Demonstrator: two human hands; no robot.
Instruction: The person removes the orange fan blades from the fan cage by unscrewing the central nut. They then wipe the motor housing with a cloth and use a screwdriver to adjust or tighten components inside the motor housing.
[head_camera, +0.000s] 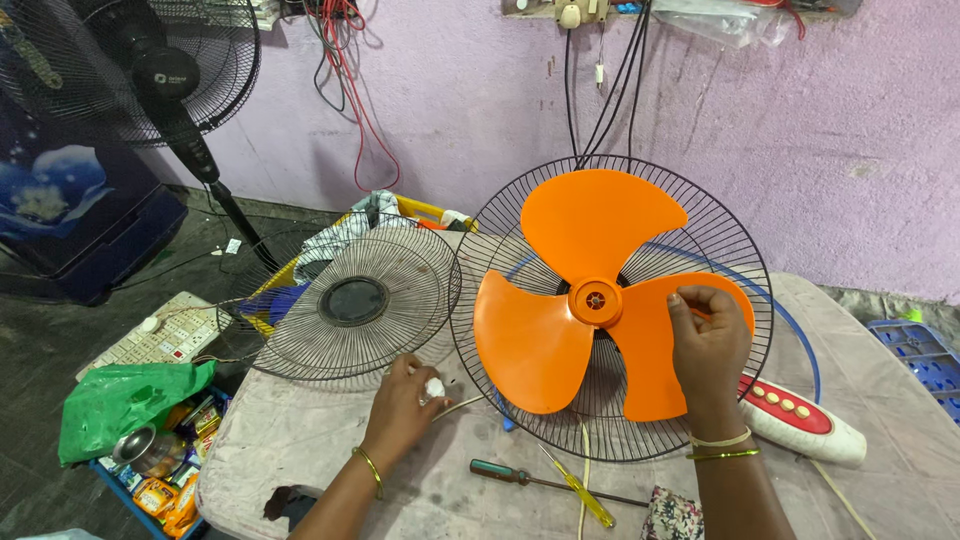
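Fingers of the right hand (708, 345) pinch one blade of the three-bladed orange plastic fan propeller (592, 300), seated in the black wire fan guard (745, 300). Left hand (405, 400), curled, grips a small white cap (434, 386). Crumpled green plastic bag (125, 398) covers colourful packets at lower left.

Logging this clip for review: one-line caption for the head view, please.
Right hand grips an orange fan blade set in a black wire guard; left hand holds a small white piece.

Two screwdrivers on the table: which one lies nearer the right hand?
The yellow-handled screwdriver. It lies right of the green-handled screwdriver, closer to the right hand, which rests on the orange fan blade.
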